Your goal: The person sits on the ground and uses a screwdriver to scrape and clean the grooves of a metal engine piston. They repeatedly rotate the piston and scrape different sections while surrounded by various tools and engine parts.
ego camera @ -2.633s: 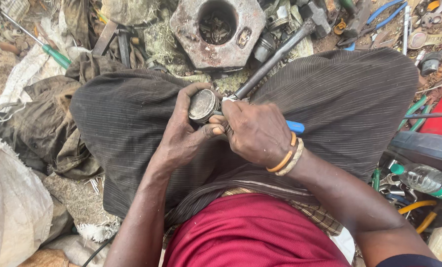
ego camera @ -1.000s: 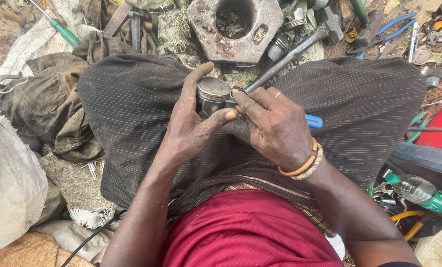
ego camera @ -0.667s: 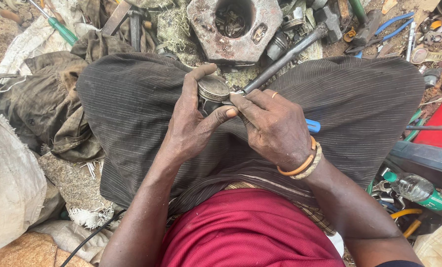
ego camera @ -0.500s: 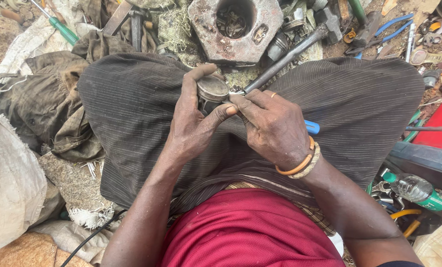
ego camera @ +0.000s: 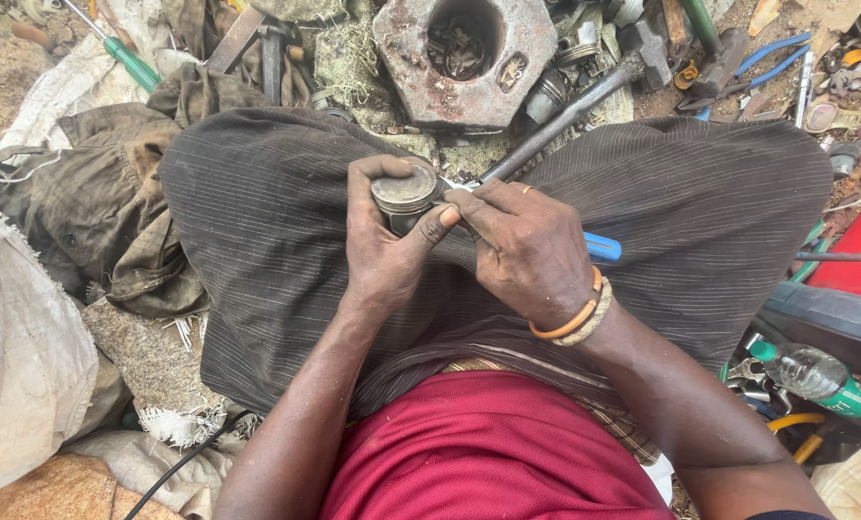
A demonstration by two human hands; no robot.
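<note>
My left hand point(ego camera: 384, 252) grips a round grey metal piston point(ego camera: 404, 189) over my lap, thumb across its side. My right hand point(ego camera: 529, 252) is closed around a blue-handled tool point(ego camera: 602, 247), whose tip is pressed against the piston's rim. Only the blue end of the handle shows past my palm. Both hands rest on the dark striped cloth point(ego camera: 257, 202) that covers my knees. Orange and beige bangles circle my right wrist.
A heavy rusty metal block point(ego camera: 464, 60) with a round hole lies just beyond my knees, with a hammer point(ego camera: 585, 96) leaning beside it. A green-handled screwdriver point(ego camera: 127, 60), blue pliers point(ego camera: 758, 60), a plastic bottle point(ego camera: 816, 376), a red box point(ego camera: 859, 252) and rags surround me.
My hands and the piston have stayed in nearly the same place. The right hand's fingers have shifted slightly along the piston's rim.
</note>
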